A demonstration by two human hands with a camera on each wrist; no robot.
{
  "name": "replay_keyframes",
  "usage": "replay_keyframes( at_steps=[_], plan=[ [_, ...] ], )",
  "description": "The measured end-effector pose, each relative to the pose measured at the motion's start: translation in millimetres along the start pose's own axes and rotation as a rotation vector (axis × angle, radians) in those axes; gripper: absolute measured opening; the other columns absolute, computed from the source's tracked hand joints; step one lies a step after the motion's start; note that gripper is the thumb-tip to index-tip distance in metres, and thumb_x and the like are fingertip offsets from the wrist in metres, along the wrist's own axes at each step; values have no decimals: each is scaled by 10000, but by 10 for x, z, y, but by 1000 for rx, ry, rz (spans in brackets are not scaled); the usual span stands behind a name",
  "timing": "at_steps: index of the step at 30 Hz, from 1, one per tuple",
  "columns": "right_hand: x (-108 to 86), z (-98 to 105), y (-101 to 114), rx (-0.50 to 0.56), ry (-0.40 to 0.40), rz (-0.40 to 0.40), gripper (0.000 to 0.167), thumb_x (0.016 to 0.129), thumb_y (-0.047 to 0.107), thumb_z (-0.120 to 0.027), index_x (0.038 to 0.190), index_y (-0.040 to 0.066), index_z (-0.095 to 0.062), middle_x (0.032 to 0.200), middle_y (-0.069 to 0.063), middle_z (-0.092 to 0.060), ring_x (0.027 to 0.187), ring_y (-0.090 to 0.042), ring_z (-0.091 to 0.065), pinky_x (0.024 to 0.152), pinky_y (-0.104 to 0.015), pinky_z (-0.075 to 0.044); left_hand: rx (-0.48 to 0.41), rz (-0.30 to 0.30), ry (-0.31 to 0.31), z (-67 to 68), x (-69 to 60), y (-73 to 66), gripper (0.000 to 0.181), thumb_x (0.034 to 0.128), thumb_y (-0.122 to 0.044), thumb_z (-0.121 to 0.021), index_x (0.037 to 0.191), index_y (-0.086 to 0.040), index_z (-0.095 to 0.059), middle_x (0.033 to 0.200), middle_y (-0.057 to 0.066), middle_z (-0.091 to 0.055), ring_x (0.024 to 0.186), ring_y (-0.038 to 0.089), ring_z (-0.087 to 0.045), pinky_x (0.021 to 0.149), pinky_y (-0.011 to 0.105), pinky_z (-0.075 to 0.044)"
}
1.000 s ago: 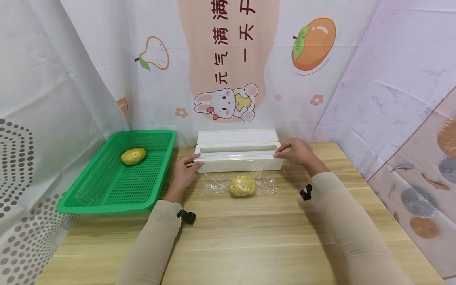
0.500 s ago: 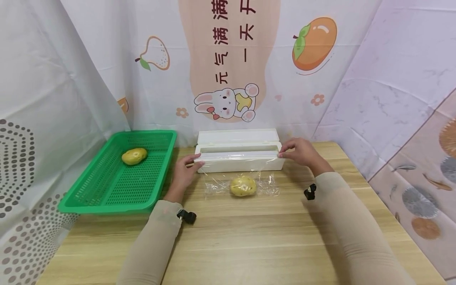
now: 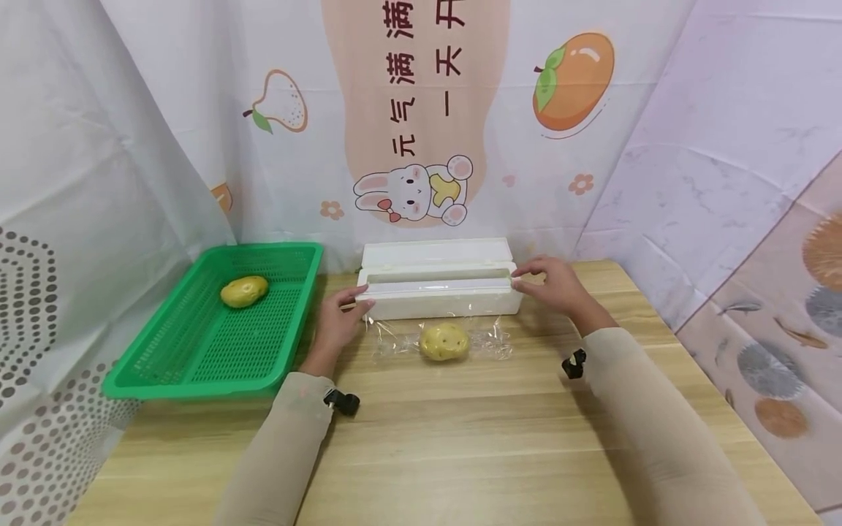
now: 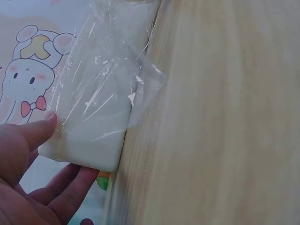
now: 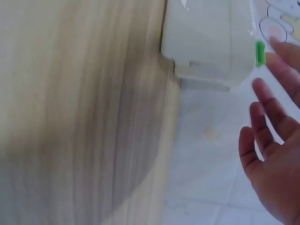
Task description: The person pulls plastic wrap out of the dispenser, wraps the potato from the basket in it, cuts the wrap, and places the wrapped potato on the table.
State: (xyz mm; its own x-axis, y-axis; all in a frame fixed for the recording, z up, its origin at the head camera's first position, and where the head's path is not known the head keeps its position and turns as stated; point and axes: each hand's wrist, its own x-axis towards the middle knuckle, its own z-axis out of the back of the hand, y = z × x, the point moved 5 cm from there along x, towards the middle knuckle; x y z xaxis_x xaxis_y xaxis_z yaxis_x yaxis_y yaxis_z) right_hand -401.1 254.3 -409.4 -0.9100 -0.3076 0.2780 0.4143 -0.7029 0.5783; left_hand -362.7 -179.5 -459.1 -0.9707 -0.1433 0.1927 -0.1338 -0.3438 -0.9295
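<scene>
A long white cling film box [image 3: 447,302] stands at the back of the table, its lid [image 3: 437,253] raised. Clear cling film [image 3: 395,340] hangs over its front onto the table and around a potato [image 3: 444,342]. My left hand [image 3: 338,319] grips the box's left end; in the left wrist view the thumb [image 4: 46,129] lies on the edge and fingers reach under. My right hand [image 3: 555,285] is at the right end with thumb and forefinger apart. In the right wrist view a fingertip touches a small green slider [image 5: 260,53]; the other fingers are loosely bent.
A green mesh basket [image 3: 125,383] stands to the left, with another potato [image 3: 244,291] inside. A printed curtain [image 3: 289,183] hangs right behind the box. Bare wooden table [image 3: 454,438] lies in front.
My right hand has slid a little right along the box to its end, and thumb and forefinger have spread slightly. The left hand keeps its grip. The head view has shifted slightly.
</scene>
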Motion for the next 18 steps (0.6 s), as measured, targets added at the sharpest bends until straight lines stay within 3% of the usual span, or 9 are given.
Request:
replay_keyframes(
  at_steps=[6, 11, 18],
  plan=[
    [-7, -121, 151, -102, 55, 71, 511, 793, 372, -907, 1228, 161, -741, 1398, -173, -591, 1325, -439, -482, 1116, -650, -350, -2, 3, 13, 0, -19, -2, 382, 935, -228, -794, 1301, -139, -729, 1405, 138, -642, 1260, 333, -617, 1022, 485, -543],
    [-13, -156, 158, -118, 10, 87, 398, 787, 284, -923, 1126, 125, -788, 1285, -122, -643, 1254, -393, -518, 1113, -583, -362, -2, 13, 11, -3, -20, 9, 389, 935, -222, -793, 1309, -138, -725, 1401, 143, -646, 1246, 325, -630, 1005, 481, -553],
    [-52, -163, 164, -89, -67, 129, 273, 780, 247, -927, 1003, 127, -825, 1177, -57, -686, 1158, -315, -548, 975, -506, -449, 24, 6, 1, 15, -27, -2, 388, 932, -233, -798, 1305, -155, -729, 1402, 131, -641, 1237, 326, -633, 989, 479, -562]
  ],
)
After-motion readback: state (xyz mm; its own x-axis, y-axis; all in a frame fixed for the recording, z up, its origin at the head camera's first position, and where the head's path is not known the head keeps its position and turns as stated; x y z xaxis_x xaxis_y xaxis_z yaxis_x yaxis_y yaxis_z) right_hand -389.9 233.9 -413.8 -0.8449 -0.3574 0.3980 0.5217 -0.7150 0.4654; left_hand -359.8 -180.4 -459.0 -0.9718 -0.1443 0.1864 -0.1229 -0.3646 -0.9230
